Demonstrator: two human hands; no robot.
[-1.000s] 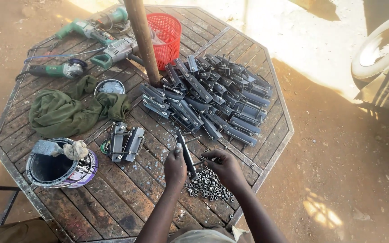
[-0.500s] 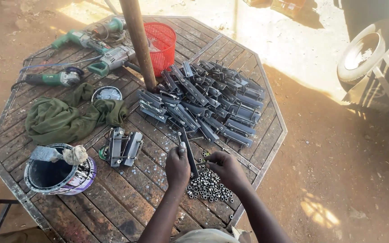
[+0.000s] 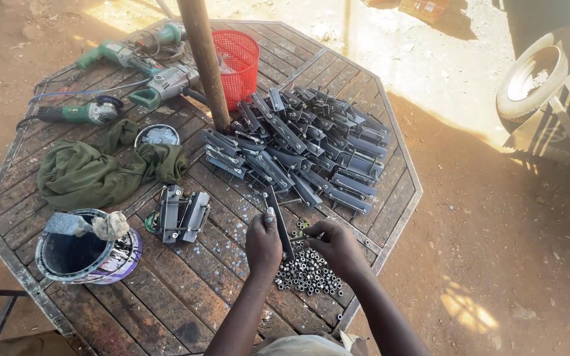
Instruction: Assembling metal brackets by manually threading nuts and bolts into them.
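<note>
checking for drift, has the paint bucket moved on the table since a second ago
No. The paint bucket sits at the same table edge, just below the green cloth; only the camera shifted.

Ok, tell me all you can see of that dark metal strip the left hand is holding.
The metal strip is a long, narrow, dark grey bracket, like the many stacked in the pile behind it. It lies tilted, its far end pointing toward that pile, its near end between the hands. The left hand grips its near part, thumb on top; the right hand meets it just beside, over the heap of small nuts. Finer detail is too small to tell.
</note>
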